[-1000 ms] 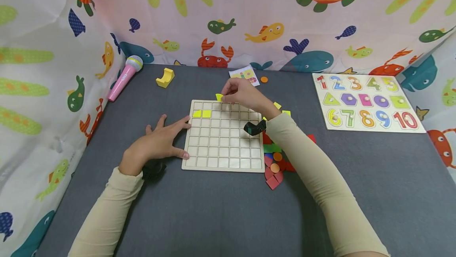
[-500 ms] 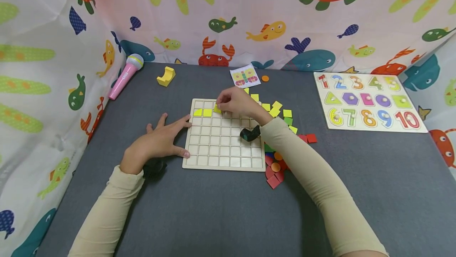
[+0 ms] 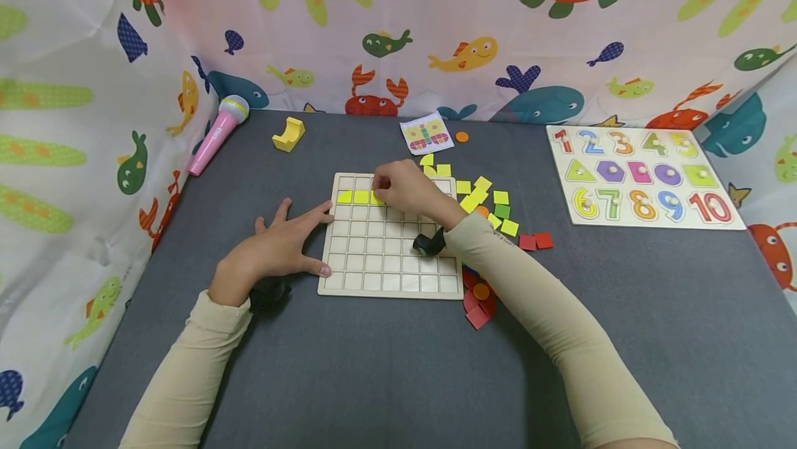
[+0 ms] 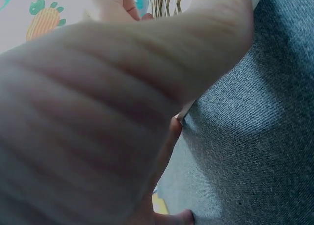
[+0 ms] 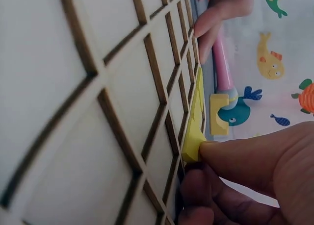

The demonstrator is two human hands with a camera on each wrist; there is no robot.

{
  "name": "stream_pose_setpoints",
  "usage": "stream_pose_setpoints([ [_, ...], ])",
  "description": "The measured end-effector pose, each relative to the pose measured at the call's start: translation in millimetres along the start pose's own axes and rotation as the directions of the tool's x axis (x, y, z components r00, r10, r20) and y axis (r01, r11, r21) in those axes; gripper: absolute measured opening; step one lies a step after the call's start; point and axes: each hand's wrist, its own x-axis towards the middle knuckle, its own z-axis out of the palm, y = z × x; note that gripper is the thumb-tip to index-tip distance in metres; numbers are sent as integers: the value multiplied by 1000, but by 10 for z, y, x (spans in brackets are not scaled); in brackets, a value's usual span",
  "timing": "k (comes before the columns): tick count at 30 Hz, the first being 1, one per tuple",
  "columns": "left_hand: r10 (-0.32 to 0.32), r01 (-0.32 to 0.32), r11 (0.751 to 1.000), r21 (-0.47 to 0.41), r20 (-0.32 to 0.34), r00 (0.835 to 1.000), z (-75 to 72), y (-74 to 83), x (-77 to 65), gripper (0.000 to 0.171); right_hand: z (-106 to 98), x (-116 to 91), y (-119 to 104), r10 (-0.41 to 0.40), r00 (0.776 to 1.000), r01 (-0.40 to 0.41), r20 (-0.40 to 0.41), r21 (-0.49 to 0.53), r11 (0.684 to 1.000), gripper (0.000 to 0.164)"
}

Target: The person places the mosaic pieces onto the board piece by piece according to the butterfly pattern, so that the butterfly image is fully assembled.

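A pale wooden grid board (image 3: 382, 283) lies on the grey cloth. My left hand (image 3: 274, 245) is spread at its left edge, thumb and a fingertip touching the frame. Over the upper part of the board, my right hand (image 3: 407, 189) pinches a yellow tile (image 5: 194, 142) between thumb and curled fingers, at the third cell of the second row. Two yellow pieces (image 3: 360, 197) sit in the cells just left of it; the leftmost has a slanted or curved side. In the left wrist view, the left forearm and wrist (image 4: 98, 107) hide most of the board.
Loose yellow tiles (image 3: 476, 198), red tiles (image 3: 478, 317) and orange discs lie along the board's right side, partly under the right sleeve. Behind are a butterfly picture card (image 3: 426, 133), a yellow curved block (image 3: 289, 135) and a pink toy microphone (image 3: 218, 136). A number puzzle (image 3: 644, 178) lies far right.
My right hand has moved toward me and slightly left, bringing the yellow tile from the board's top edge down to the cell beside the two yellow pieces. The left hand stays put.
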Motion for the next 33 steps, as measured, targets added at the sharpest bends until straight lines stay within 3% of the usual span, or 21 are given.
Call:
stream_pose_setpoints([
  [7, -9, 9, 1000, -4, 0, 1000, 8, 2, -1, 114, 42, 12, -27, -23, 1000, 22, -15, -55, 998, 12],
  [13, -6, 6, 1000, -4, -2, 1000, 1, 0, -7, 112, -8, 16, 18, -36, 999, 36, -5, -37, 999, 12],
  [19, 5, -5, 1000, -5, -2, 1000, -10, -3, -13, 112, -249, -1, 147, 18, 997, -16, -75, 25, 1000, 7],
  [25, 1, -1, 1000, -10, -2, 1000, -5, 3, -13, 114, -583, -12, 441, 89, 976, -71, -197, 95, 993, 13],
  [29, -5, 5, 1000, -15, 0, 1000, 8, 0, -13, 116, -768, -11, 623, 66, 981, -68, -184, -3, 998, 20],
  [33, -5, 4, 1000, -15, -7, 1000, 7, -7, -16, 118, -895, 19, 726, -6, 997, -9, -82, -175, 985, 29],
])
